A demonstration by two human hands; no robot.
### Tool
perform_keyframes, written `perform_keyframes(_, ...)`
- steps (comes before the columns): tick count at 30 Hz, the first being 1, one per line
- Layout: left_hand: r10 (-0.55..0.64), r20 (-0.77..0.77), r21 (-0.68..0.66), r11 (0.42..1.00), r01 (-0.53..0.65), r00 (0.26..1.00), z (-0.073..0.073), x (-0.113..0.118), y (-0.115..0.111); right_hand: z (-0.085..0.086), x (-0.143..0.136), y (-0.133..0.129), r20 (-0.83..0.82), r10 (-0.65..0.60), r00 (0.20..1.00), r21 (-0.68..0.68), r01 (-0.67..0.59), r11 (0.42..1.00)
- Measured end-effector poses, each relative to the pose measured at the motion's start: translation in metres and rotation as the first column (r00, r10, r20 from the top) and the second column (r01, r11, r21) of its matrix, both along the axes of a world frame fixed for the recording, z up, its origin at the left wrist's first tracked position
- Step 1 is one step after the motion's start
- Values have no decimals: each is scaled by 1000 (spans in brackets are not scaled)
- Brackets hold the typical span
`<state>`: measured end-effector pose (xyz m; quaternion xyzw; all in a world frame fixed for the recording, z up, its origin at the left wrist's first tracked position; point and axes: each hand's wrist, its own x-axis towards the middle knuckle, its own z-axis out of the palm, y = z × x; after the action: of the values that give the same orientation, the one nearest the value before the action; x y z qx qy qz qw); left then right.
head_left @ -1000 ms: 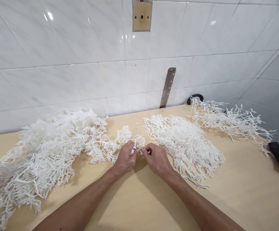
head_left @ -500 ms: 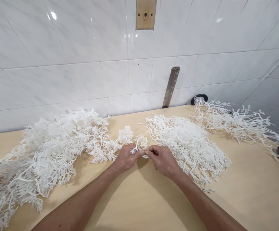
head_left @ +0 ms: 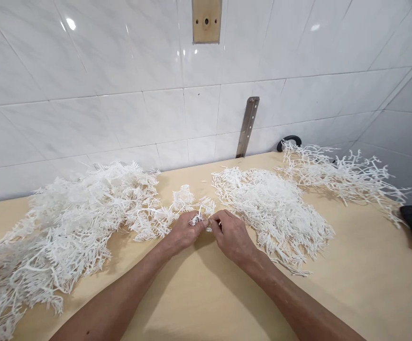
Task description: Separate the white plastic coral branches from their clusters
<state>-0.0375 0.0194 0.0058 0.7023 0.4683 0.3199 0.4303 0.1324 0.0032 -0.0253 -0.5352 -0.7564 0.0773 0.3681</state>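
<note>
- Marbled wall tiles (head_left: 113, 61) are rising behind a pale wooden tabletop (head_left: 227, 293), with a perforated metal strip (head_left: 247, 128) leaning at the back.
- The left hand (head_left: 182, 232) is grasping a small white branching sprig (head_left: 196, 218) between thumb and curled fingers, above the tabletop's middle.
- The right hand (head_left: 232, 234) is bringing thumb and forefinger together at the sprig's near side; whether a strand is caught between them is too small to tell.
- Judging by this pose, the fingertips are working at fine detail, perhaps parting a thin strand from the sprig.
- Such a move is probably calling for a steady left grasp and a light, exact right pinch, as the strands look thin and easily tangled.
- A tangled heap of white sprigs (head_left: 81, 218) is spreading on the left; short loose sticks (head_left: 273, 203) are lying right of the hands, and barer branched stems (head_left: 348, 175) are sitting beyond them.
</note>
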Motion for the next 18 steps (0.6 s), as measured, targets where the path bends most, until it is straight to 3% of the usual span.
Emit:
perform_keyframes(4, 7, 40, -64, 998, -5, 999, 3, 0, -2, 8, 11, 2, -184, 78, 980, -182, -112, 977)
perform_keyframes(8, -9, 8, -29, 1000, 9, 1000, 8, 1, -4, 14, 24, 4, -412, 167, 896, -368, -331, 869)
perform_keyframes(11, -29, -10, -22, 999, 29, 1000, 10, 2, -5, 17, 27, 3, -412, 182, 893, -376, -348, 859)
perform_keyframes(18, 13, -37, -56, 998, -15, 999, 10, 1, -4, 20, 23, 0, -324, 226, 919, -207, -302, 931)
